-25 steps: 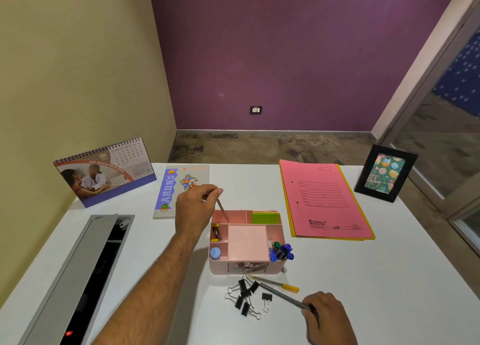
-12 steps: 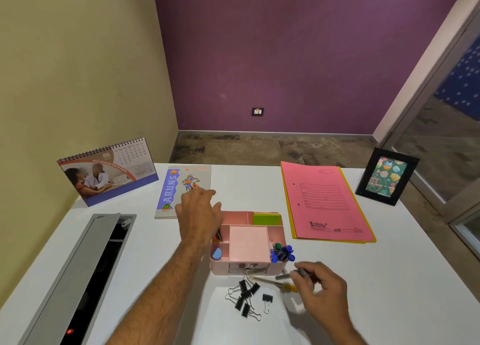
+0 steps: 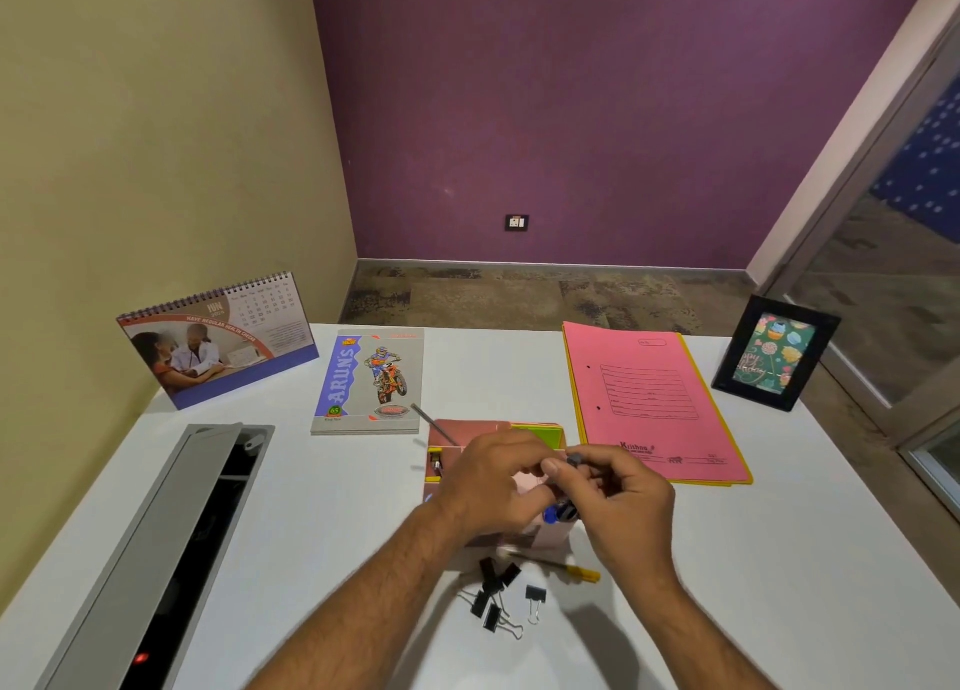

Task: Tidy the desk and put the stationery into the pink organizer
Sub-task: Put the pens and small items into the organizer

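The pink organizer [image 3: 470, 428] stands mid-desk, mostly hidden under my hands. A grey pen [image 3: 574, 461] is held above it, between both hands. My right hand [image 3: 626, 502] grips its body and my left hand [image 3: 491, 486] pinches its end. Another grey pen [image 3: 434, 424] leans out of the organizer's back-left compartment. Green sticky notes [image 3: 537, 434] fill the back-right one, and blue pins [image 3: 553, 515] show at its right side. A yellow pen [image 3: 569, 568] and several black binder clips [image 3: 496, 596] lie on the desk in front of the organizer.
A notebook [image 3: 369, 380] lies behind the organizer on the left, with a desk calendar [image 3: 218, 338] further left. A pink folder [image 3: 649, 403] and a photo frame [image 3: 774, 354] are at the right. An open grey cable tray [image 3: 156, 544] runs along the desk's left side.
My right hand lifted the grey pen off the desk and carried it over the organizer. My left hand let go of the pen in the back-left compartment and came across to meet it.
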